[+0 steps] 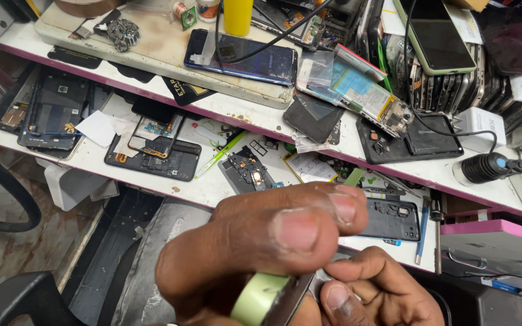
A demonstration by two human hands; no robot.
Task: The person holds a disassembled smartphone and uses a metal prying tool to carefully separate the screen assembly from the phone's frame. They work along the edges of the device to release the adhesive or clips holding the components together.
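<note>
My left hand (267,247) fills the lower middle of the head view, close to the camera, with its fingers pinched together. It grips a pale green roll of tape (258,300) and a thin dark flat piece (289,300) beside the roll. My right hand (376,290) is just below and to the right. Its thumb and fingertips touch the far end of that dark piece. What the dark piece is stays hidden by the fingers.
A white workbench (212,187) with a raised shelf carries several opened phones and back covers. On it lie a dark blue phone (243,57), a yellow bottle (237,15), a green pen (220,154) and a black cabled tool (484,167). A black chair (19,299) is at the lower left.
</note>
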